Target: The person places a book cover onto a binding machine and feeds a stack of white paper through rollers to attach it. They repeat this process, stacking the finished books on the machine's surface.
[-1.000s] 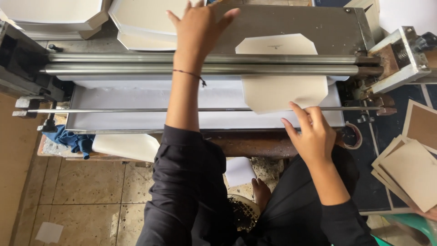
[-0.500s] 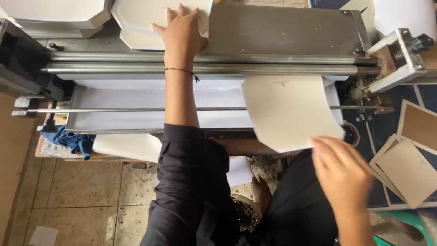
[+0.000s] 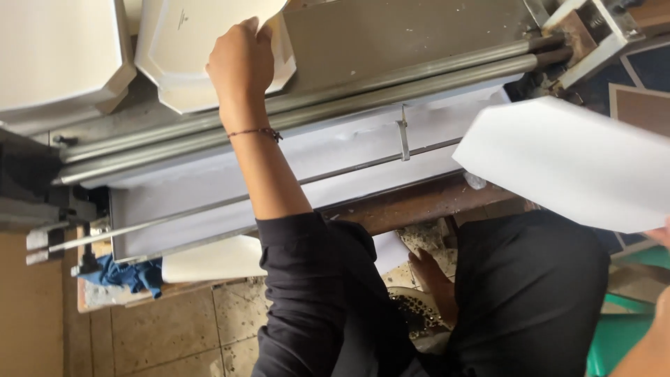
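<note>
A white cut card sheet (image 3: 230, 17) is pinched at its lower edge by the left hand (image 3: 241, 66), the fingers (image 3: 248, 31) closed on it with the thumb in front. It is lifted off a stack of white octagonal sheets (image 3: 188, 77) that lies on the far side of a roller machine (image 3: 391, 77); a second white stack (image 3: 56, 56) lies to the left of it. Half a second earlier the same hand was only laid flat on that stack, so a single sheet has now been picked up from it.

At the right edge of the view a larger white sheet (image 3: 579, 164), blurred, is held well clear of the machine, over the lap. A second earlier a sheet lay on the pale feed plate (image 3: 279, 181) under the right hand; it has since been drawn off the plate, which is now bare. Of the right hand (image 3: 659, 234) only a sliver is seen at the frame edge, so whether its fingers are closed on the sheet cannot be told.

The two steel rollers (image 3: 335, 98) and a thin guide rod (image 3: 209, 209) run across the machine. A blue rag (image 3: 122, 274) lies on the wooden desk (image 3: 412, 206) at the lower left, above a tiled floor (image 3: 167, 328). Brown card pieces (image 3: 638, 108) lie at the far right.
</note>
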